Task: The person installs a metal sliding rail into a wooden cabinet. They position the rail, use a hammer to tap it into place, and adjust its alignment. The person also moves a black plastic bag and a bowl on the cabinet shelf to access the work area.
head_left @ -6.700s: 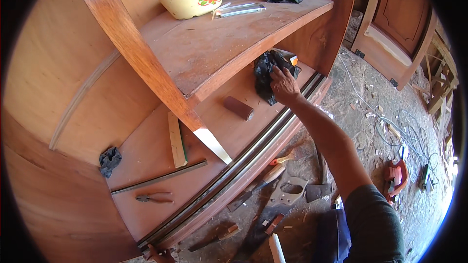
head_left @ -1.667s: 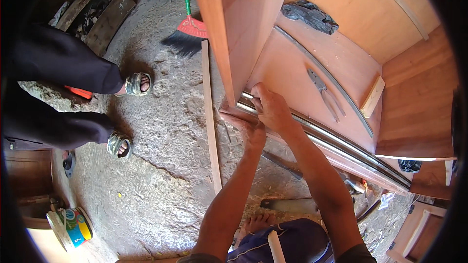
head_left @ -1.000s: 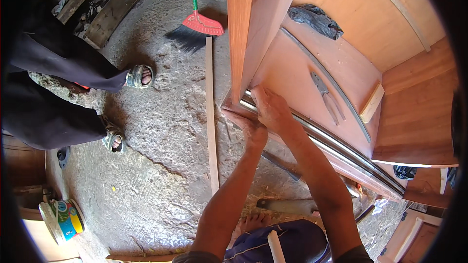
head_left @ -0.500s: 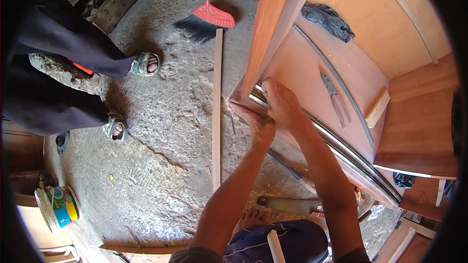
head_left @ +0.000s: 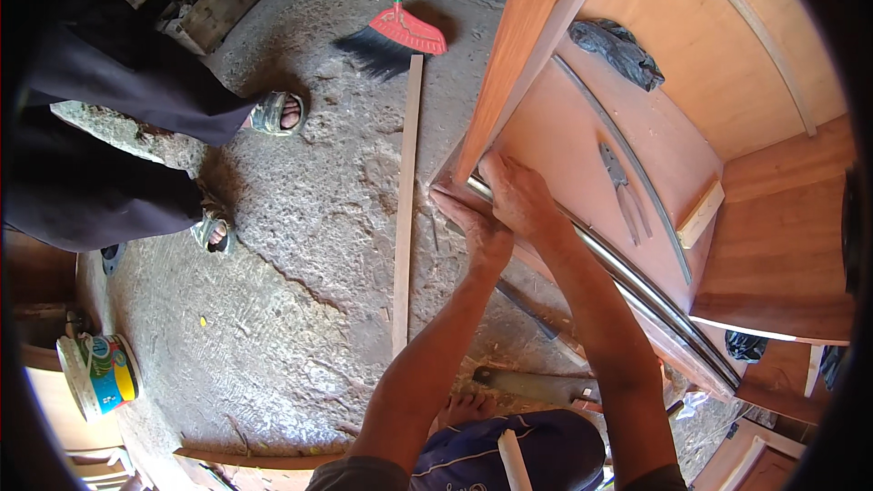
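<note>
From where I stand, long, narrow metal rails (head_left: 637, 282) gleam right of the frame's centre, along the front edge of a smooth reddish wooden cabinet (head_left: 550, 141). The right hand (head_left: 518, 195) curls its fingers at their upper end, grip unclear; the left hand (head_left: 480, 229) stretches flat along the wood. A bucket (head_left: 78, 375) with a colourful printed label sits lower left on rough concrete floor (head_left: 291, 209).

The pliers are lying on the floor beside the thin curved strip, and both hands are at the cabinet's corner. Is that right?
Not quite: the pliers aren't on the floor. The head view shows them on the pinkish board inside the cabinet, beside the thin curved strip. The left hand and right hand are indeed at the corner.
</note>
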`<state>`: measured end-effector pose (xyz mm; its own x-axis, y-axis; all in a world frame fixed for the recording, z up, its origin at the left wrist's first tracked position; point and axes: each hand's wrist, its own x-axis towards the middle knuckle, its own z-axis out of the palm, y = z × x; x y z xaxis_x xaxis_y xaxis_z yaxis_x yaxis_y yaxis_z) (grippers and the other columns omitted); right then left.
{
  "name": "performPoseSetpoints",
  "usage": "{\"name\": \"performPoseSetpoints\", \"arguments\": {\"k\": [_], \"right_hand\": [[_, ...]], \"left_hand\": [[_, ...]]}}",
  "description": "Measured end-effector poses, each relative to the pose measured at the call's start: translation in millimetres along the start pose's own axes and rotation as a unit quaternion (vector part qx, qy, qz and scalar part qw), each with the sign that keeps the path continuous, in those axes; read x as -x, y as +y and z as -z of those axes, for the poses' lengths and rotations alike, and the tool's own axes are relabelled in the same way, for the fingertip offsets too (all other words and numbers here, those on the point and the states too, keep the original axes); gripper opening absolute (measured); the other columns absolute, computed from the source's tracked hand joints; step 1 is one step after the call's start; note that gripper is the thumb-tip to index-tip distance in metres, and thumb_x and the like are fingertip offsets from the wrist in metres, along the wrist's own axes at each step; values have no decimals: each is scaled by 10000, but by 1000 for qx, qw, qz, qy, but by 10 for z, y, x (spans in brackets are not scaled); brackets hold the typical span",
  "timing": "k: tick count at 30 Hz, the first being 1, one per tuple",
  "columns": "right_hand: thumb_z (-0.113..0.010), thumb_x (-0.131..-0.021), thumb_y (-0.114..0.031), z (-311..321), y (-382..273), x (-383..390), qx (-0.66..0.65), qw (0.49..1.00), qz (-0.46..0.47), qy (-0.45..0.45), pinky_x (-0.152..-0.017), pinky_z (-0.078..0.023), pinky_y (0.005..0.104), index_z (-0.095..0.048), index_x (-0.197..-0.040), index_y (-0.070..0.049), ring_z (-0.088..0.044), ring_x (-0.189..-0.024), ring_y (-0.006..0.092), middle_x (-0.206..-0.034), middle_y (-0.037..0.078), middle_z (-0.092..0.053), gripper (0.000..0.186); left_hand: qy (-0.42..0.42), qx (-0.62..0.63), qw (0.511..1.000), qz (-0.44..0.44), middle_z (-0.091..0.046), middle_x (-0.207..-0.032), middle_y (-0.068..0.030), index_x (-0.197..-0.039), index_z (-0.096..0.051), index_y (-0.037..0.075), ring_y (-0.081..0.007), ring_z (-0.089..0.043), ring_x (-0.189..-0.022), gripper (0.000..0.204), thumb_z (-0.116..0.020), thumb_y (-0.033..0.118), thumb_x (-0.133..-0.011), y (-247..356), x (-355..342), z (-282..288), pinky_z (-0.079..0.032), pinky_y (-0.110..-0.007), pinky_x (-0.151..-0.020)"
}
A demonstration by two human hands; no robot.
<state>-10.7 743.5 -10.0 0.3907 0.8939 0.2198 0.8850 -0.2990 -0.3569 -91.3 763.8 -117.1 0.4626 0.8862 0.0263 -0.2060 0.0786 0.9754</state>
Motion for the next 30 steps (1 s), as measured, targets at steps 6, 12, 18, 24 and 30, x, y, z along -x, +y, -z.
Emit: {"name": "performPoseSetpoints", "arguments": {"k": [6,12,18,24,30], "right_hand": [[-678,-867,-13,-29,-15,149,-93,990,-49,97,-769,-543,499,-611,-1059,-70,-687,-918,395,-948,166,-698,211],[-708,-882,-38,-44,-40,119,-66,992,-63,88,-763,-565,459,-715,-1003,-83,-699,-882,377,-917,152,-717,129],[-692,-872,5,-14,69,187,-24,997,-26,70,-750,-569,426,-705,-999,-64,-701,-855,336,-931,147,-716,145],[-645,-939,50,32,99,81,-373,898,-220,76,-693,-553,311,-711,-1099,-21,-632,-763,148,-882,56,-680,187],[-637,-962,43,47,241,221,-468,848,-250,14,-711,-553,297,-746,-1115,-35,-638,-788,133,-901,45,-676,203]], "left_hand": [[30,-153,988,0,155,-1651,-337,-1541,284,-82,-469,162,-1555,1227,-715,108,-854,-55,33,26,99,-554,-1257],[21,-23,999,-37,137,-1655,-332,-1546,270,-84,-466,159,-1557,1224,-710,90,-834,-129,-38,78,98,-562,-1256],[18,-115,993,-24,142,-1663,-310,-1550,275,-71,-457,160,-1559,1259,-729,75,-804,87,72,5,93,-550,-1258],[0,52,999,-14,144,-1669,-294,-1562,276,-44,-426,138,-1569,1395,-870,93,-779,-51,-21,103,68,-522,-1266],[-10,34,999,23,154,-1666,-303,-1565,273,-40,-424,142,-1571,1450,-925,164,-773,49,27,82,60,-515,-1268]]}}
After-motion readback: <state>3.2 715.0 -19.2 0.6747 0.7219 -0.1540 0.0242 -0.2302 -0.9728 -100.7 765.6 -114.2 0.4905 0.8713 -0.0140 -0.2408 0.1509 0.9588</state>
